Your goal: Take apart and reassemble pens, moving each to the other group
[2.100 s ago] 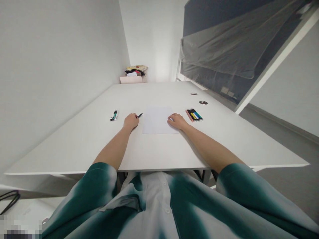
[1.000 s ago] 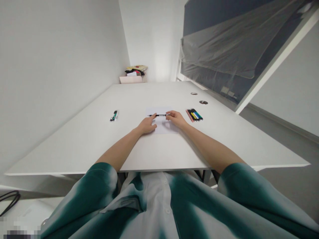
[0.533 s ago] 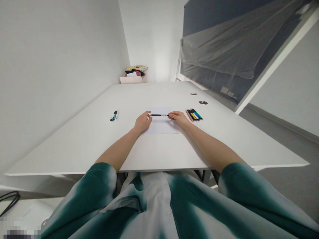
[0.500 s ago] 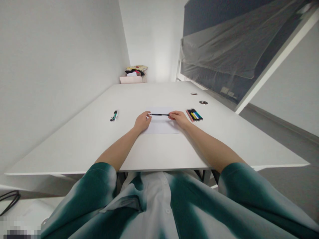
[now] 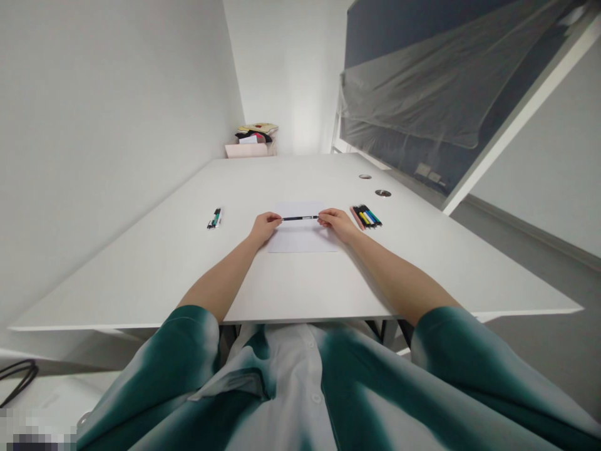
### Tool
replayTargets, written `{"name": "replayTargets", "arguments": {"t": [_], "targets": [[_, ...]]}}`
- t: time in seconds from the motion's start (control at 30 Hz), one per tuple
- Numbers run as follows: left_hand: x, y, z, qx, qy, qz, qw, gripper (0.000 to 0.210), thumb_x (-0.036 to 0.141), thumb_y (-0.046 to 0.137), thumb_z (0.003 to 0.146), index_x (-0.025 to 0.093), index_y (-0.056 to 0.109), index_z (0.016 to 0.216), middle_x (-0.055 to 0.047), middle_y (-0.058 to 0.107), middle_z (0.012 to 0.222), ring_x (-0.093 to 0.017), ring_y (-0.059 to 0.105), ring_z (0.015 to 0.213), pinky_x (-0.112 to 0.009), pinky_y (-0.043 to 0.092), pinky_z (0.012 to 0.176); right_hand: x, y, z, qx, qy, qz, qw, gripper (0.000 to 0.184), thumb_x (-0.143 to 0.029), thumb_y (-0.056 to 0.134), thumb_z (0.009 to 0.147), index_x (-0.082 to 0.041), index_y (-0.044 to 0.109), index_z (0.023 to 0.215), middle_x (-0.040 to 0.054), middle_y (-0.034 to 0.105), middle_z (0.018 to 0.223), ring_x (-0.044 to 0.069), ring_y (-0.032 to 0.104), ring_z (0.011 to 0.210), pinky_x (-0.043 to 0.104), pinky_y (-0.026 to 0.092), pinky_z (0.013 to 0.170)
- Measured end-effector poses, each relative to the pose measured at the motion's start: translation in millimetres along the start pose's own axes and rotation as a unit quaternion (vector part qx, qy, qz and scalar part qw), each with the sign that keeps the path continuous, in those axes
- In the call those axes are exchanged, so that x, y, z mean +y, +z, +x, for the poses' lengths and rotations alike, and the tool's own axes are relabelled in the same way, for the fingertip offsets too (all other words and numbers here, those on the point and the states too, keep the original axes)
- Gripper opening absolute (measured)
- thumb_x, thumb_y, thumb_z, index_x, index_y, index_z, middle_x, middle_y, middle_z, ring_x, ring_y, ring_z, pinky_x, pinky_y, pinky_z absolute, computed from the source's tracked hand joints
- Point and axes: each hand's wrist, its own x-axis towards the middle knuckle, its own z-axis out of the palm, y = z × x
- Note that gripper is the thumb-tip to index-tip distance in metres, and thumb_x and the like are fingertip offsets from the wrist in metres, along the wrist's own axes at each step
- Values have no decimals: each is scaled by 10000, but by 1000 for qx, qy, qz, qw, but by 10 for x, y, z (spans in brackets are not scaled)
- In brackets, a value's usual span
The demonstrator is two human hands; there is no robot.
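Observation:
Between my two hands a slim black pen (image 5: pixel 300 218) lies level, held above a white sheet of paper (image 5: pixel 303 241). My left hand (image 5: pixel 265 228) pinches the pen's left end between thumb and fingers. At the other end, my right hand (image 5: pixel 339 223) grips it with the fingertips. Both tips of the pen are covered by my fingers. The sheet lies flat on the white table (image 5: pixel 291 288), and a shadow falls on it below the pen.
Right of my right hand lies a row of several coloured pens (image 5: pixel 367 217). A few green and white pens (image 5: pixel 215 218) lie to the left. Two round metal grommets (image 5: pixel 383 193) are set in the table at the right. A pink box (image 5: pixel 246 150) with cloth stands at the far end.
My left hand has closed its fingers on the pen's left end; before, they were spread apart around the tip. My right hand keeps its grip, and the pen has barely shifted.

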Motion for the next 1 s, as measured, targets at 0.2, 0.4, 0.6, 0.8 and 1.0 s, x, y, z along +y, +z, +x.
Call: {"name": "replayTargets", "arguments": {"t": [0.2, 0.4, 0.6, 0.8, 1.0], "targets": [[6, -37, 9, -2, -34, -42, 999, 238, 313, 772, 607, 156, 698, 769, -48, 703, 760, -172, 607, 756, -324, 474, 755, 7, -12, 6, 4, 16, -2, 1000, 191, -216, 760, 699, -189, 613, 817, 32, 700, 740, 141, 655, 723, 296, 522, 729], [-15, -46, 24, -19, -46, -88, 995, 226, 268, 774, 569, 159, 708, 755, -47, 702, 753, -155, 591, 732, -313, 454, 736, 17, -11, 3, 10, 12, 16, 1000, 216, -201, 800, 670, -175, 639, 811, 48, 718, 749, 143, 662, 725, 297, 528, 747], [-33, -47, 28, -27, -48, -118, 991, 225, 264, 787, 544, 157, 730, 734, -59, 709, 753, -160, 591, 738, -316, 436, 739, 55, -30, 24, 22, 0, 31, 999, 263, -252, 845, 579, -176, 673, 763, 42, 707, 708, 142, 623, 689, 283, 491, 692], [-38, -46, 29, -21, -46, -111, 992, 216, 265, 798, 537, 164, 730, 715, -51, 698, 733, -160, 565, 724, -315, 415, 721, 88, -56, 48, 25, -15, 12, 1000, 278, -277, 837, 538, -182, 694, 757, 15, 679, 697, 129, 571, 665, 285, 462, 677], [-37, -51, 32, -16, -45, -96, 994, 216, 271, 810, 549, 167, 729, 720, -39, 679, 724, -161, 547, 726, -322, 404, 723, 109, -77, 66, 29, -10, -6, 999, 241, -249, 813, 544, -179, 701, 745, 6, 661, 690, 122, 542, 655, 286, 456, 670]]}}
